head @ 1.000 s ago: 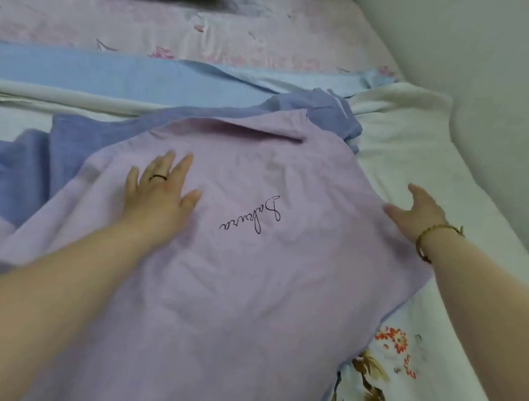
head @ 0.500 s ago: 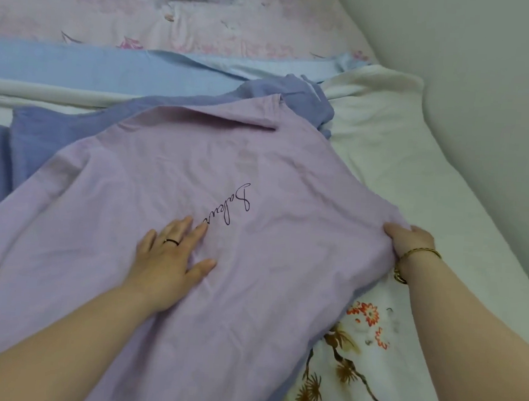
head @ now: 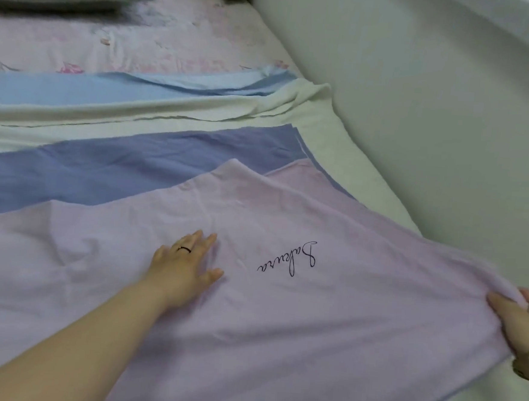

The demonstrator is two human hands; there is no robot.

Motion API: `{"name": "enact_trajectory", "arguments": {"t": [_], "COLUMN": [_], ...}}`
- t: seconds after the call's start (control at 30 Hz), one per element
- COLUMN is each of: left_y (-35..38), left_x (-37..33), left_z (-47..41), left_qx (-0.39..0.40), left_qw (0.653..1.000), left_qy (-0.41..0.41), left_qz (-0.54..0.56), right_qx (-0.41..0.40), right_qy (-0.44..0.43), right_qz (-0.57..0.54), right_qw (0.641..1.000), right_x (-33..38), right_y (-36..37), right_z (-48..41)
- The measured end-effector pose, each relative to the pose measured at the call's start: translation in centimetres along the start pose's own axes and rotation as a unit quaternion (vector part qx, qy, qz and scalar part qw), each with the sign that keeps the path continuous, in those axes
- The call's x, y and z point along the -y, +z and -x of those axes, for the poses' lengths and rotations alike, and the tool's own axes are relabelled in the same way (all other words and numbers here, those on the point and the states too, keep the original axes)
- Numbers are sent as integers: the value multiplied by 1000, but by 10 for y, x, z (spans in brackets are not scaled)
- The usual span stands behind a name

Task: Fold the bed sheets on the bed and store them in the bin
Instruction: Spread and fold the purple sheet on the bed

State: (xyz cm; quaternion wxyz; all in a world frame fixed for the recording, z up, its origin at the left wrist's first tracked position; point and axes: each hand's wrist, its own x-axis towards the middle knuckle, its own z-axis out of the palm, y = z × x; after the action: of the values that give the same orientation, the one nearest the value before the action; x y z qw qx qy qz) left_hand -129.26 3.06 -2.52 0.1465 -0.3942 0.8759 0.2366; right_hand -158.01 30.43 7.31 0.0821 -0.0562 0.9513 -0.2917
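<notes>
On the bed [head: 205,46], the lilac sheet [head: 310,329] is being pressed by the flat left hand [head: 183,266] and pinched at its edge by the right hand [head: 520,324], folding apparently just begun, binning undone.

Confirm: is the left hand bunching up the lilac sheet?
No, the left hand lies flat on the lilac sheet with its fingers straight.

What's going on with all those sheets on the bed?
A person is flattening the lilac sheet on the bed. The left hand presses flat on it, and the right hand grips its right edge. A violet-blue sheet, a cream sheet and a light blue sheet lie beyond it. No bin is in view.
</notes>
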Motion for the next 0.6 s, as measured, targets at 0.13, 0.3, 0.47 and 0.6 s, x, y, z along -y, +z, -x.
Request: {"name": "enact_trajectory", "arguments": {"t": [0.13,0.3,0.47,0.6], "left_y": [33,58,60,58], "left_x": [-14,-18,-27,-23], "left_z": [7,-10,-54,-86], "left_qx": [49,-13,-104,-135], "left_qw": [998,999,992,989], "left_qy": [6,-19,-55,-57], "left_qz": [-30,-38,38,29], "right_qx": [66,158,195,192], "right_qy": [24,-12,-174,-291], "right_qz": [114,267,202,183], "right_qw": [991,951,944,919], "right_x": [-25,-21,41,107], "right_y": [22,78,149,205], "right_z": [-6,-39,-83,-115]}}
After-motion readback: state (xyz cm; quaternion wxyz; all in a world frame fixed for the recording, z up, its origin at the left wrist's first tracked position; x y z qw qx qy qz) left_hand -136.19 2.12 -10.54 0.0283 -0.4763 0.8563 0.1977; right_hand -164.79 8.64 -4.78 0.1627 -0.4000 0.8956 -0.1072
